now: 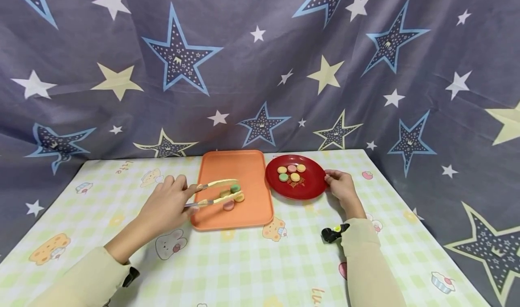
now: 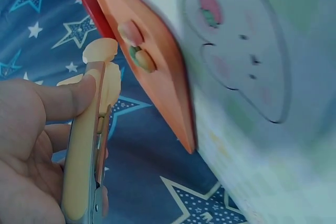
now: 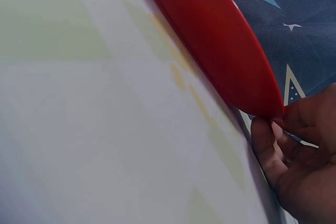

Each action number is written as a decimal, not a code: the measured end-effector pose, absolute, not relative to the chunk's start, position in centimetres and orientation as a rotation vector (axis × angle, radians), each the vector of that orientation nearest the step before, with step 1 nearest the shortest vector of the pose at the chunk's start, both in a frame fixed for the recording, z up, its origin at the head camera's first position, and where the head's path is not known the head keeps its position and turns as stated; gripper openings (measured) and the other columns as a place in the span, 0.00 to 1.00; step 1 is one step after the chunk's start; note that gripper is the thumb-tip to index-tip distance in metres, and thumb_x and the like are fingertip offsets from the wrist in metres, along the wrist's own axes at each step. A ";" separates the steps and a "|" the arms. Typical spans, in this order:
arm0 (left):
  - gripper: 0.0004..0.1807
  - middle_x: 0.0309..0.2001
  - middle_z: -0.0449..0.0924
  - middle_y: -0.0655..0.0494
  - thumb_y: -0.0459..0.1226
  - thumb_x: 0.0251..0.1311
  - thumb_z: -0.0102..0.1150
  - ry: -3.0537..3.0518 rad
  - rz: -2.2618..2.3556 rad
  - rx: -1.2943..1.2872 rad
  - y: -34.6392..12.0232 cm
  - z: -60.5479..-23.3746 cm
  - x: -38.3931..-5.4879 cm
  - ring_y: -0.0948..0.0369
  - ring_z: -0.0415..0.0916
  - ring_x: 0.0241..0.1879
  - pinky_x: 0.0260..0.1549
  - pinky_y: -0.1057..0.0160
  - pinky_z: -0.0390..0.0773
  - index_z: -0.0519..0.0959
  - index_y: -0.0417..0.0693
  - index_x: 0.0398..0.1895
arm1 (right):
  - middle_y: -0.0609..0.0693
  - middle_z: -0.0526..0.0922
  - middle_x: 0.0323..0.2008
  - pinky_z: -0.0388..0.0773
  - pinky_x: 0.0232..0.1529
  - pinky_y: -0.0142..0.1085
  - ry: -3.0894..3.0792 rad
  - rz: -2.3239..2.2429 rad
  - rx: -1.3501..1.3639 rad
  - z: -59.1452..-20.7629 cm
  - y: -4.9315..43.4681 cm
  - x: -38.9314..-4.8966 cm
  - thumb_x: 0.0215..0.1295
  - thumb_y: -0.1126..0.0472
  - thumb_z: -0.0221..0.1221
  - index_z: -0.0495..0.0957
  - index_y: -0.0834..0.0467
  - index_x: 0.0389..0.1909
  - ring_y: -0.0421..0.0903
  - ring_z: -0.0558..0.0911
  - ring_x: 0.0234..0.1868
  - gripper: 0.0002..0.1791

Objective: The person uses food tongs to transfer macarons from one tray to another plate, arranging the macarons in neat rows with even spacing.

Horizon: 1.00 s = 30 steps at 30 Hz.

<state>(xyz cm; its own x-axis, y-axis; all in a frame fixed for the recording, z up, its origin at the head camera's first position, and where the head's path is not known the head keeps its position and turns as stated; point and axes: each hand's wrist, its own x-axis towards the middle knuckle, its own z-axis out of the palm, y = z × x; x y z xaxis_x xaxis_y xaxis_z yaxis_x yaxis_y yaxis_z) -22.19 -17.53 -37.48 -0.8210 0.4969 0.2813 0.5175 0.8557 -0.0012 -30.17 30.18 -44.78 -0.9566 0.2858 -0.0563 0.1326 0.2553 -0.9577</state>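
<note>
My left hand (image 1: 164,207) holds a pair of tongs (image 1: 221,200) with pale yellow tips over the orange tray (image 1: 231,167). The tips stand apart above a small group of macarons: a green one (image 1: 235,188), a pink one (image 1: 229,206) and yellowish ones (image 1: 239,197). Whether the tips touch any is unclear. In the left wrist view, the thumb presses along the tongs' handle (image 2: 79,156). My right hand (image 1: 342,189) pinches the right rim of a red plate (image 1: 313,185), as the right wrist view also shows. Several yellow, pink and green macarons (image 1: 295,177) lie on that plate.
The plate sits right beside the tray's upper right side. A green-checked tablecloth (image 1: 227,271) with cartoon prints covers the table. Behind the table hangs a dark cloth (image 1: 243,63) with stars. Black straps (image 1: 331,234) are on the wrists.
</note>
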 end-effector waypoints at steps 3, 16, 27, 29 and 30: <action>0.29 0.35 0.63 0.56 0.44 0.56 0.76 -2.770 -0.124 -0.766 -18.4 -37.6 -21.6 0.54 0.55 0.34 0.32 0.58 0.55 0.83 0.43 0.61 | 0.64 0.78 0.54 0.79 0.34 0.27 -2.383 1.804 -0.401 -44.8 30.1 -30.2 0.78 0.68 0.50 0.75 0.70 0.63 0.41 0.79 0.34 0.18; 0.29 0.36 0.63 0.58 0.44 0.56 0.76 -2.791 -0.167 -0.772 -20.2 -38.2 -20.0 0.55 0.55 0.35 0.32 0.58 0.55 0.83 0.41 0.60 | 0.62 0.79 0.51 0.79 0.34 0.27 -2.371 1.801 -0.388 -44.9 30.1 -30.2 0.78 0.68 0.51 0.75 0.70 0.63 0.40 0.79 0.35 0.18; 0.30 0.36 0.63 0.59 0.45 0.55 0.76 -2.805 -0.151 -0.799 -20.6 -38.4 -19.2 0.56 0.54 0.34 0.32 0.59 0.54 0.83 0.41 0.60 | 0.63 0.79 0.51 0.80 0.35 0.28 -2.371 1.813 -0.394 -44.9 30.2 -30.2 0.78 0.67 0.50 0.75 0.70 0.63 0.41 0.79 0.36 0.18; 0.31 0.36 0.62 0.59 0.45 0.55 0.76 -2.815 -0.162 -0.798 -20.7 -38.5 -19.1 0.56 0.53 0.34 0.32 0.59 0.54 0.82 0.40 0.61 | 0.62 0.79 0.51 0.80 0.35 0.28 -2.370 1.819 -0.404 -45.0 30.2 -30.3 0.78 0.67 0.50 0.75 0.69 0.63 0.41 0.79 0.37 0.18; 0.31 0.36 0.63 0.60 0.45 0.56 0.76 -2.824 -0.168 -0.791 -20.8 -38.5 -19.1 0.56 0.53 0.34 0.32 0.59 0.54 0.82 0.40 0.61 | 0.62 0.79 0.52 0.80 0.35 0.28 -2.373 1.818 -0.405 -45.0 30.2 -30.3 0.78 0.67 0.50 0.75 0.69 0.64 0.41 0.79 0.37 0.18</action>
